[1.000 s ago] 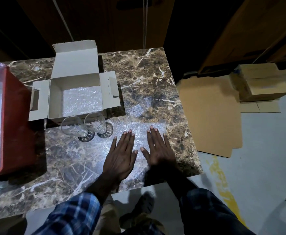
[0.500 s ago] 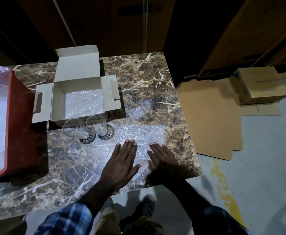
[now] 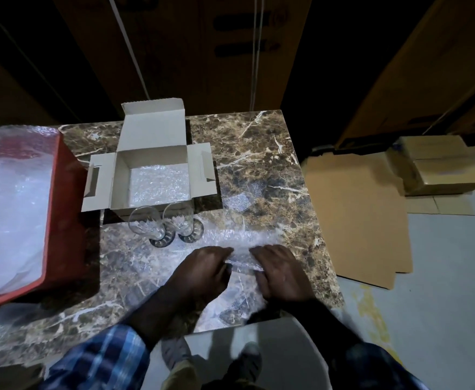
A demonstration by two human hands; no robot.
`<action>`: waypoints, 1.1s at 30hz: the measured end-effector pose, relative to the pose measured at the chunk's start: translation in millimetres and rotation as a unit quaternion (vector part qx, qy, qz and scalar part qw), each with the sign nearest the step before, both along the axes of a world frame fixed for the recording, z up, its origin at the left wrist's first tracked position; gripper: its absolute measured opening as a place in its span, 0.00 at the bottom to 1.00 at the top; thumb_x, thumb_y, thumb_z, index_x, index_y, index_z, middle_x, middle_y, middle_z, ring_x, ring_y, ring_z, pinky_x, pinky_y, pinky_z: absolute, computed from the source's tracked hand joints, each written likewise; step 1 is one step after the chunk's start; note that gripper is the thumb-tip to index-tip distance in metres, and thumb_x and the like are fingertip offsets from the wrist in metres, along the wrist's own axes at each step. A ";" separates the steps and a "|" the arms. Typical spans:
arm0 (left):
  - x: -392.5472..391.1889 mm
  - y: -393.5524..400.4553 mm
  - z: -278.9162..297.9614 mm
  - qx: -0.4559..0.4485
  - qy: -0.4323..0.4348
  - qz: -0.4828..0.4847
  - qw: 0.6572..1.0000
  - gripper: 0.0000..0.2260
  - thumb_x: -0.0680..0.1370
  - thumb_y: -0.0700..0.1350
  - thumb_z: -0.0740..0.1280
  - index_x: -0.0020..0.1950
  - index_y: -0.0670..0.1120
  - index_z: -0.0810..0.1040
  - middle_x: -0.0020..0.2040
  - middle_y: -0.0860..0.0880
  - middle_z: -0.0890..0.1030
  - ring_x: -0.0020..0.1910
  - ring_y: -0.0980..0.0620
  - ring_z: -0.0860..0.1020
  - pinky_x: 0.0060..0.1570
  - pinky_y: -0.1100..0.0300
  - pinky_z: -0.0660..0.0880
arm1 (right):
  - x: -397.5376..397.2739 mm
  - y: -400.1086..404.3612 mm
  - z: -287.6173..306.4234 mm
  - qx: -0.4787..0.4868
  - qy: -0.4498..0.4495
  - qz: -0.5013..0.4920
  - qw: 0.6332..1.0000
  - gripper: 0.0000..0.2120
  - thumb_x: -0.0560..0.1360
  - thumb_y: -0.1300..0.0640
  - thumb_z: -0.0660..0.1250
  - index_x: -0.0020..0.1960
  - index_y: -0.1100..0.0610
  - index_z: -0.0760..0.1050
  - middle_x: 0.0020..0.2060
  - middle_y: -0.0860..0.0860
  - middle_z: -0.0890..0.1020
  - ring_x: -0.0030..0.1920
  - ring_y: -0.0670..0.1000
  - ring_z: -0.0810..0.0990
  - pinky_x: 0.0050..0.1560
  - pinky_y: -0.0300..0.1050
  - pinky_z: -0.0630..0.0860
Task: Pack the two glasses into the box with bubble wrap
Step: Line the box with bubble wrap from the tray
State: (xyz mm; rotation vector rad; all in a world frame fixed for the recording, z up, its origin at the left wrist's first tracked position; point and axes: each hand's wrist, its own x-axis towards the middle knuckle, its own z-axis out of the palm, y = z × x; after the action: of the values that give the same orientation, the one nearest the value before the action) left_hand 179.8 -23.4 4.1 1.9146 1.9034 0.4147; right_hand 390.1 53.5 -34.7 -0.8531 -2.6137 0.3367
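Both hands, left (image 3: 202, 270) and right (image 3: 280, 273), pinch wrap (image 3: 242, 240) near edge (limp, light, slippery). Glasses (image 3: 164, 223) fragile; take by bowls. Box (image 3: 157, 178) open.

Both forearms reach up from the bottom of the frame toward its lower centre, sleeves in blue plaid pushed back from the wrists. The left hand (image 3: 202, 273) sits knuckles up, fingers curled under and pinching. The right hand (image 3: 280, 273) mirrors it just to the right, fingers folded down too. The two hands are close together, fingertips nearly meeting.
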 end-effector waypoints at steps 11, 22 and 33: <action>-131.3 41.7 130.8 0.119 -0.057 0.066 0.989 0.13 0.75 0.35 0.73 0.59 0.45 0.84 0.55 0.48 0.85 0.52 0.58 0.82 0.52 0.77 0.69 | -103.2 57.3 145.0 -0.026 0.092 -0.048 0.994 0.19 0.67 0.70 0.68 0.56 0.61 0.83 0.47 0.57 0.86 0.46 0.56 0.84 0.55 0.50 0.78; -258.2 64.3 140.0 0.285 0.023 0.096 0.954 0.15 0.74 0.27 0.69 0.57 0.39 0.84 0.53 0.43 0.85 0.50 0.47 0.85 0.54 0.63 0.75 | -248.2 95.9 174.3 0.031 0.102 -0.048 0.993 0.18 0.69 0.70 0.67 0.57 0.58 0.83 0.47 0.55 0.86 0.45 0.56 0.84 0.50 0.49 0.78; -281.6 34.7 30.9 0.134 0.241 -0.093 0.957 0.31 0.58 0.30 0.79 0.61 0.38 0.81 0.58 0.39 0.83 0.61 0.40 0.81 0.61 0.35 0.72 | -259.2 102.5 97.3 0.084 -0.268 0.163 0.946 0.23 0.77 0.58 0.69 0.71 0.53 0.72 0.73 0.52 0.71 0.77 0.54 0.63 0.78 0.58 0.45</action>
State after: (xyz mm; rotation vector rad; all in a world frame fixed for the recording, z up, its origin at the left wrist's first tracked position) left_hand -101.8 11.3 35.0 2.5388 2.0021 0.1582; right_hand 130.9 156.0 62.6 -0.4983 -3.2383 -0.0511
